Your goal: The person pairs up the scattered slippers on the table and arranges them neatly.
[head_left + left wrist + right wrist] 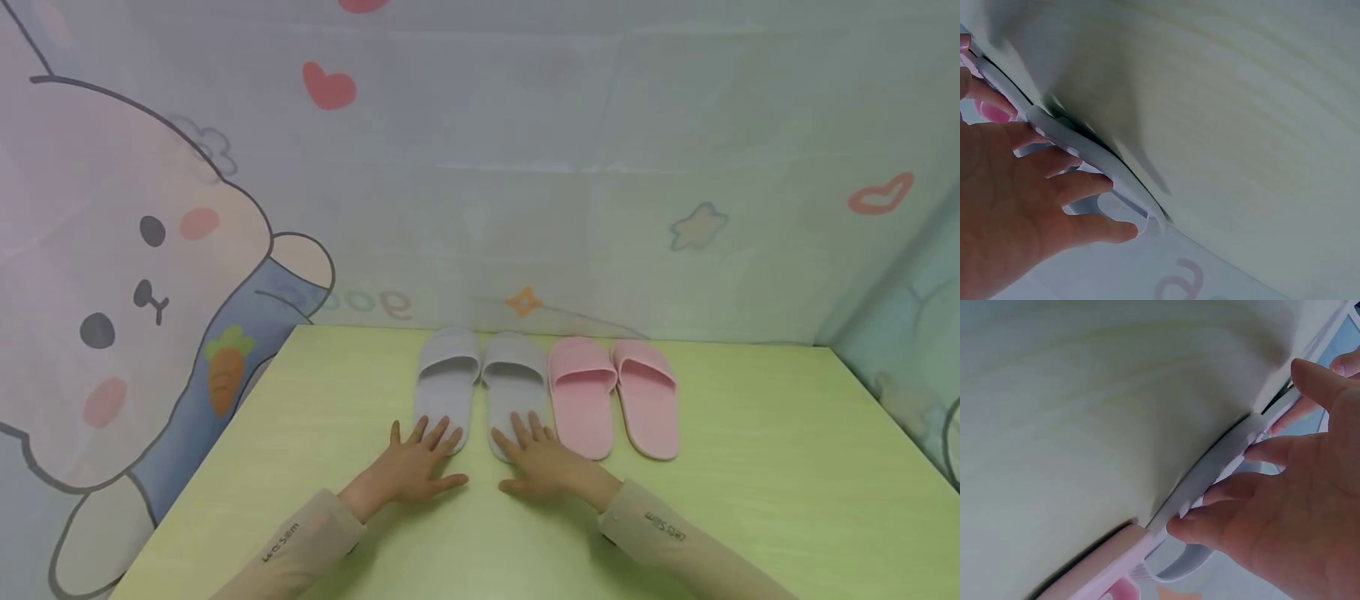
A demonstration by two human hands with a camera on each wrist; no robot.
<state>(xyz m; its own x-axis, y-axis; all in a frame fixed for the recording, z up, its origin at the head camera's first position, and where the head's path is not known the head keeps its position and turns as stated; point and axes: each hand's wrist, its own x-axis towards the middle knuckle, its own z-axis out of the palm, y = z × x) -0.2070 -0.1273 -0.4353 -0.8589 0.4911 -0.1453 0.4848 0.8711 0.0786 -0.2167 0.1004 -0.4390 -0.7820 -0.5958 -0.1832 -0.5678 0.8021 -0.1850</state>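
Observation:
Two grey slippers stand side by side at the back of the table, toes toward the wall: the left grey slipper [448, 392] and the right grey slipper [517, 393]. My left hand [416, 468], fingers spread, lies at the heel of the left one. In the left wrist view its fingertips reach along the edge of the sole [1100, 156]. At the heel of the other grey slipper is my right hand [546, 465], also with spread fingers. The right wrist view shows those fingertips right at the grey sole [1210, 469]. Neither hand curls round a slipper.
Close on the right stand two pink slippers, one [583, 417] beside the grey pair and another [651, 412] further right. The table [780, 450] is light green. Behind it hangs a printed cloth [510, 167] with a cartoon bear at left.

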